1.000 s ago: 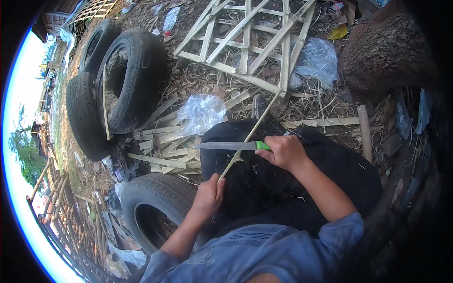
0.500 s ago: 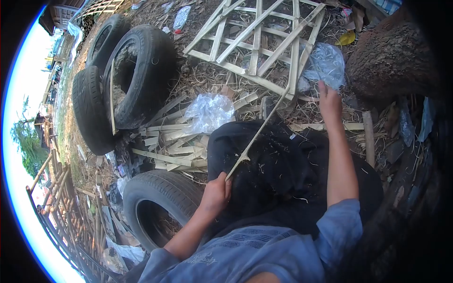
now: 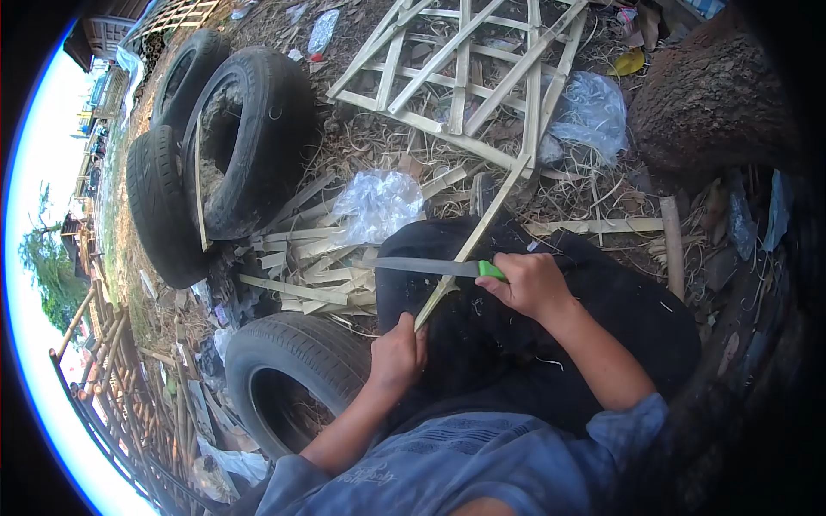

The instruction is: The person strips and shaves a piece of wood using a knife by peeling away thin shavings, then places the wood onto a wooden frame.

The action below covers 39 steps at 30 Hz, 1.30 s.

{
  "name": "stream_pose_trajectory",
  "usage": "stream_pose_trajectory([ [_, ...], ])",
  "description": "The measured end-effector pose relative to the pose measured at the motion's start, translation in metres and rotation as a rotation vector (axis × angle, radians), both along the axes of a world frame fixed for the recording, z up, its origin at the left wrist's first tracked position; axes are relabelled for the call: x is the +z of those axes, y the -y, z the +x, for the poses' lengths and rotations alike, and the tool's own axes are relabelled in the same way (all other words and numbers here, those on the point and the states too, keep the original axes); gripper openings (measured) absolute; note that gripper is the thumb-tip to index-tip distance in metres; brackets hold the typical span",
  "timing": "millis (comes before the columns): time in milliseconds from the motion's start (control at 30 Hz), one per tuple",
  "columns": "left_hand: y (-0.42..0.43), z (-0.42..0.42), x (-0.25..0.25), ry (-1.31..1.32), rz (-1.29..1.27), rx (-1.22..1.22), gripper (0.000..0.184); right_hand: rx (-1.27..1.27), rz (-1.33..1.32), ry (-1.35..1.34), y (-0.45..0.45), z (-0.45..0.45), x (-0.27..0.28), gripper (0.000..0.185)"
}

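Observation:
My left hand (image 3: 398, 354) is closed around the lower end of a thin bamboo strip (image 3: 487, 217), which slants up and away to the right over my dark-clothed lap. A frayed sliver sticks out of the strip a little above that hand. In my right hand (image 3: 531, 286) is a knife (image 3: 430, 266) with a green handle. Its long blade points left and lies across the strip; whether the edge bites into it I cannot tell. The strip's far end reaches the corner of a bamboo lattice panel (image 3: 460, 86) on the ground.
Split bamboo pieces (image 3: 323, 288) lie in a heap left of my knees, with a clear plastic bag (image 3: 379, 206) on them. One tyre (image 3: 297, 370) is by my left arm; several more (image 3: 258, 138) stand beyond. A tree trunk (image 3: 714, 95) rises at right.
My right hand has come down and left from near the lattice, bringing the knife across the strip. The strip has turned its wider face upward. My left hand keeps its grip.

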<state>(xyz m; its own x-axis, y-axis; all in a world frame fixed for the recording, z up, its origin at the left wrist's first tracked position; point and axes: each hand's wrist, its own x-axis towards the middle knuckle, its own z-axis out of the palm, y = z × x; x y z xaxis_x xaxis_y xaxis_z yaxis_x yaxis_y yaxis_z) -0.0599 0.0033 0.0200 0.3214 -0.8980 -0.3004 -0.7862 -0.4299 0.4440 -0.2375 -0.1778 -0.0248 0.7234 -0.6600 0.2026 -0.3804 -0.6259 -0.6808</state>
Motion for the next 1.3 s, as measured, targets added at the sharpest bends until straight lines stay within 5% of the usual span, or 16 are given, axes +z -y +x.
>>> stream_pose_trajectory([
  [300, 0.01, 0.003, 0.0, -0.103, 0.002, 0.065, 0.019, 0.058, -0.32, 0.027, 0.06, 0.006, -0.05, 0.052],
  [367, 0.009, 0.005, 0.002, -0.124, 0.003, 0.082, 0.019, -0.065, -0.317, 0.015, 0.071, 0.013, -0.058, 0.054],
  [433, 0.001, 0.005, 0.002, -0.108, -0.002, 0.04, 0.019, -0.759, 0.233, -0.113, 0.124, -0.009, -0.067, 0.056],
  [600, 0.003, 0.008, 0.0, -0.141, -0.021, 0.028, 0.018, -0.58, -0.051, -0.062, 0.121, -0.043, -0.001, 0.049],
  [733, 0.005, 0.003, -0.007, -0.11, -0.033, 0.022, 0.018, -0.349, 0.152, 0.085, 0.051, -0.029, 0.009, 0.044],
  [900, 0.006, -0.002, 0.005, -0.021, 0.018, -0.007, 0.02, -0.073, 0.068, 0.007, -0.006, -0.004, 0.021, 0.046],
  [1233, 0.006, -0.002, -0.002, 0.035, -0.039, -0.038, 0.024, -0.005, -0.177, -0.117, 0.014, -0.011, -0.016, 0.053],
  [1300, 0.004, -0.003, -0.001, 0.055, -0.025, -0.037, 0.025, -0.173, -0.142, -0.168, 0.025, -0.015, -0.024, 0.054],
])
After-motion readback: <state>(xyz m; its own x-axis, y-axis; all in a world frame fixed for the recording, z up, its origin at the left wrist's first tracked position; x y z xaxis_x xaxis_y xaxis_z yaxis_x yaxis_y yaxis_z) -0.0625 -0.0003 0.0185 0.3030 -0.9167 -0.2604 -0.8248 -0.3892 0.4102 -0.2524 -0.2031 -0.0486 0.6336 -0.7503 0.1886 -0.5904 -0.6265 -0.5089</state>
